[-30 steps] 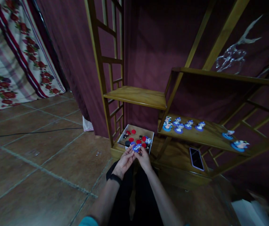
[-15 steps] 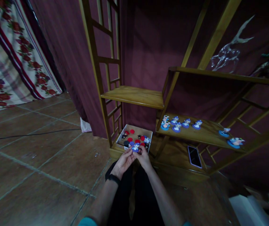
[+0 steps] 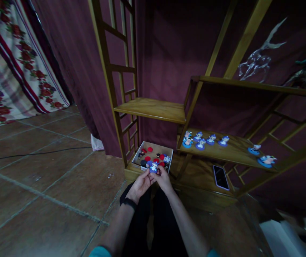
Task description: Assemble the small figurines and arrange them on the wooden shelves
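Observation:
Between my two hands is a small white-and-purple figurine (image 3: pixel 154 166) on a round purple base, upright. My left hand (image 3: pixel 142 184) grips the base's left side, and my right hand (image 3: pixel 163 179) has its fingers closed on the right side. Just beyond them an open shallow cardboard box (image 3: pixel 159 145) holds red, black and purple discs and several small figures; my hands and the figurine cover part of its near edge. Similar purple figurines (image 3: pixel 211 139) stand on the low wooden shelf to the right, alongside pink ones on blue bases (image 3: pixel 267 161).
A phone (image 3: pixel 220 177) lies on the bottom board at right. A wooden shelf (image 3: pixel 153 109) juts out above the box. On the upper right shelf stands a clear deer ornament (image 3: pixel 257 62). White boxes (image 3: pixel 281 239) sit on the floor at lower right.
The figurine is tipped slightly more upright in my hands. Both hands stay in nearly the same place, and the view has shifted a little.

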A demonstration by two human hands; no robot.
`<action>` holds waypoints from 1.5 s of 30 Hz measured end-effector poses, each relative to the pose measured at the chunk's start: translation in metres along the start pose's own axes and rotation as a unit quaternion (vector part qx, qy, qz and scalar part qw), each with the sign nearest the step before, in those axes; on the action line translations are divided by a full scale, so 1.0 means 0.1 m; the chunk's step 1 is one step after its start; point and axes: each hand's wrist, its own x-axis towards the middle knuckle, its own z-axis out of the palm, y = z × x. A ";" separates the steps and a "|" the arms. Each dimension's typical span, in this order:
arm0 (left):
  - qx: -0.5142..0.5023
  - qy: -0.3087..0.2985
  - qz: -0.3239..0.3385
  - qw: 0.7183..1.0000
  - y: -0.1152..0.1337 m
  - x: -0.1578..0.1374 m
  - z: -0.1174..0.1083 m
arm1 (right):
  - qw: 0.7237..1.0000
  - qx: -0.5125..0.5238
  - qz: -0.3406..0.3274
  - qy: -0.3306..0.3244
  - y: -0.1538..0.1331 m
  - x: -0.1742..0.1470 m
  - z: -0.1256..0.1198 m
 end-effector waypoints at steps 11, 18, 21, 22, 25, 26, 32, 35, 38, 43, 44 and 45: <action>-0.010 0.016 -0.011 1.000 0.00 0.01 -0.01 | 1.000 0.021 -0.003 0.007 -0.04 -0.05 0.05; -0.001 0.017 -0.020 1.000 0.01 -0.01 0.01 | 0.997 0.049 0.033 -0.040 -0.09 -0.05 0.04; 0.002 0.007 -0.028 1.000 0.01 -0.01 0.00 | 0.993 0.075 0.045 -0.079 -0.15 -0.06 -0.01; 0.002 0.003 -0.033 0.999 0.01 0.00 -0.01 | 0.991 0.083 0.048 -0.089 -0.16 -0.05 -0.03; 0.004 -0.007 -0.049 0.999 0.01 0.01 -0.03 | 0.989 0.094 0.051 -0.106 -0.19 -0.03 -0.07; 0.006 -0.009 -0.053 0.999 0.01 0.01 -0.03 | 0.988 0.095 0.050 -0.108 -0.19 -0.02 -0.08; 0.013 -0.013 -0.063 0.998 0.01 0.01 -0.04 | 0.984 0.105 0.065 -0.127 -0.15 0.02 -0.12; 0.015 -0.011 -0.066 0.998 0.01 0.02 -0.05 | 0.982 0.106 0.077 -0.137 -0.14 0.02 -0.14; 0.019 -0.003 -0.070 0.997 0.00 0.03 -0.05 | 0.980 0.118 0.076 -0.143 -0.15 0.01 -0.16; 0.015 0.007 -0.058 0.998 -0.02 0.03 -0.05 | 0.981 0.123 0.070 -0.131 -0.12 -0.01 -0.17; 0.015 0.008 -0.057 0.998 -0.02 0.03 -0.05 | 0.984 0.119 0.066 -0.119 -0.10 -0.01 -0.16; 0.016 0.008 -0.056 0.998 -0.02 0.03 -0.05 | 0.986 0.115 0.063 -0.105 -0.07 -0.01 -0.16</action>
